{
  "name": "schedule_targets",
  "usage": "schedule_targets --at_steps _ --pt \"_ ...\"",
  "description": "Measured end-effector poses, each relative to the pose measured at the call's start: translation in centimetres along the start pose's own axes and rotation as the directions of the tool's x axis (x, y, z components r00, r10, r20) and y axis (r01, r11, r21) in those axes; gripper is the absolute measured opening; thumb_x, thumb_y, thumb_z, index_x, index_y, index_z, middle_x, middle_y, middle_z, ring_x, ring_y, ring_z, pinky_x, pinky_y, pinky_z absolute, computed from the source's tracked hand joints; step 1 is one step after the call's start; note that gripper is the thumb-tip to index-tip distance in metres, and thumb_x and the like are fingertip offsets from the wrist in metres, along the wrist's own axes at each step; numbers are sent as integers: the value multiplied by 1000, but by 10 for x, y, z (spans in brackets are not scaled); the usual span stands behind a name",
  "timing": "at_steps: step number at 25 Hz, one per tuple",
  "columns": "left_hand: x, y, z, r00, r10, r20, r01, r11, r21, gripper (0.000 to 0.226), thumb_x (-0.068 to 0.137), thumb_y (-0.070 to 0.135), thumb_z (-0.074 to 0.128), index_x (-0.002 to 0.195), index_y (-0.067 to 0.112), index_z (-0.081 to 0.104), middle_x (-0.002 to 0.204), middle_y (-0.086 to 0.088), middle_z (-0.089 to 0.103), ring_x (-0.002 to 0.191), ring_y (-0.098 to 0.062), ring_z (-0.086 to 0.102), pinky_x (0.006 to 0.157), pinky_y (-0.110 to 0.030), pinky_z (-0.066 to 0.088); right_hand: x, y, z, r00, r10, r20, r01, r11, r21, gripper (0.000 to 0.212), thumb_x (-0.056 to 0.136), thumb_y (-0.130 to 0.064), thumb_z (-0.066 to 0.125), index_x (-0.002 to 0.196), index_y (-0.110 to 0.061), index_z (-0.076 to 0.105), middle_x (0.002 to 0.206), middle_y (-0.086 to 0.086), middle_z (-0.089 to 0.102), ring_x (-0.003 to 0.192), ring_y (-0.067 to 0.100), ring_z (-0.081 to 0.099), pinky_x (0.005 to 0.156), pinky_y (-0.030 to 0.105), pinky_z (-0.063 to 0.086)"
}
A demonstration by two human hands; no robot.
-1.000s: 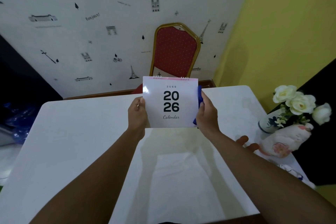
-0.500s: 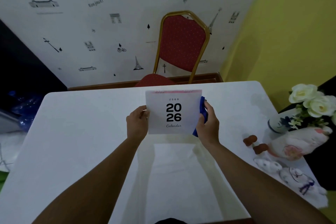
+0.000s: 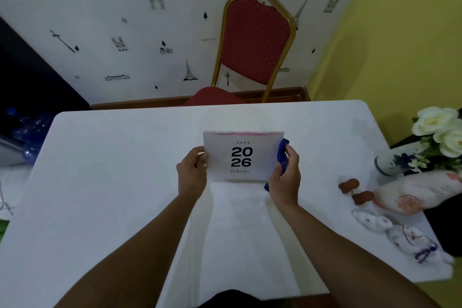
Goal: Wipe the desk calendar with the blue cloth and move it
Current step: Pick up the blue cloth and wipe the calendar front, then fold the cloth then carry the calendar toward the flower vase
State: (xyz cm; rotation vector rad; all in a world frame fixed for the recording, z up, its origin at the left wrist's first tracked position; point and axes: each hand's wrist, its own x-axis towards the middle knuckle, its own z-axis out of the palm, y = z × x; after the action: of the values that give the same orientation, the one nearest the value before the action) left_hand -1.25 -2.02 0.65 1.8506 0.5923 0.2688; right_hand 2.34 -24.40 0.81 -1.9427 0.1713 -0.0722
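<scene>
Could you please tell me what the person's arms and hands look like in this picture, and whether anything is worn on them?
Both forearms are bare up to the frame's bottom edge: no sleeves in view. The left hand and the right hand wear no gloves, and no watch, bracelet or ring shows on either wrist or the visible fingers.

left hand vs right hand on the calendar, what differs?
The left hand grips the left edge of the white 2026 desk calendar bare; the right hand grips the right edge with the crumpled blue cloth bunched between its palm and the card. The right hand sits slightly lower. Both are closed on the calendar, over the white table.
</scene>
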Motion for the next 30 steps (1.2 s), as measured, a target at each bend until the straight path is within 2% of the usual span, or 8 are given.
schedule_targets --at_steps 5,9,12,15,17,19,24,30 --pt "-9 -12 2 1000 -4 -15 5 999 39 22 101 12 50 107 25 66 96 0 72 82 -20 68 70 -20 57 -9 11 2 1000 9 -2 -9 1000 -4 66 97 12 41 142 -37 37 133 -8 53 109 -19 51 73 -3 44" --pt "-16 -13 2 1000 2 -16 -1 998 55 22 101 13 49 107 29 63 93 4 71 76 4 64 59 -1 45 -12 18 4 999 35 -4 -35 999 -2 65 96 14 38 140 -34 37 131 -9 52 98 -24 52 59 -2 45" --pt "-15 -14 3 999 -45 4 44 998 34 22 102 15 50 107 35 57 98 9 69 80 14 63 58 2 43 -9 19 3 1000 26 9 -26 1000 -15 66 96 13 38 139 -37 35 130 -11 52 104 -17 53 67 -4 43" --pt "-16 -15 5 989 -144 30 143 989 33 18 100 17 56 113 28 55 110 5 69 99 0 66 70 -4 48 -8 20 -1 999 34 15 -34 999 -32 62 98 12 39 142 -32 36 139 -8 51 119 6 53 83 -1 43" --pt "-18 -20 6 975 -218 41 213 972 102 29 96 18 63 124 18 53 128 -4 63 119 -20 59 91 -26 52 -11 25 -4 997 81 -14 -81 996 -33 59 100 11 41 146 -25 36 148 -2 49 129 15 50 98 12 43" --pt "-26 -27 3 974 -228 6 223 955 198 32 93 19 68 120 14 54 125 -7 59 116 -25 58 89 -31 52 -19 31 -10 987 150 -49 -152 988 -34 56 100 10 44 148 -20 38 151 3 48 133 21 50 101 26 44" --pt "-62 -32 -6 975 26 219 -111 916 386 18 89 22 71 100 22 57 105 4 56 92 -12 59 73 -20 47 -50 45 -25 981 183 64 -173 975 -141 46 93 0 53 134 -21 53 122 7 66 91 12 64 65 5 44" --pt "-90 -12 6 722 235 651 -571 734 368 68 86 30 74 145 28 41 145 6 50 129 -13 45 106 -29 36 -79 38 -13 843 0 538 177 944 -278 45 84 -10 78 124 -22 60 113 -8 53 99 5 56 74 2 45"
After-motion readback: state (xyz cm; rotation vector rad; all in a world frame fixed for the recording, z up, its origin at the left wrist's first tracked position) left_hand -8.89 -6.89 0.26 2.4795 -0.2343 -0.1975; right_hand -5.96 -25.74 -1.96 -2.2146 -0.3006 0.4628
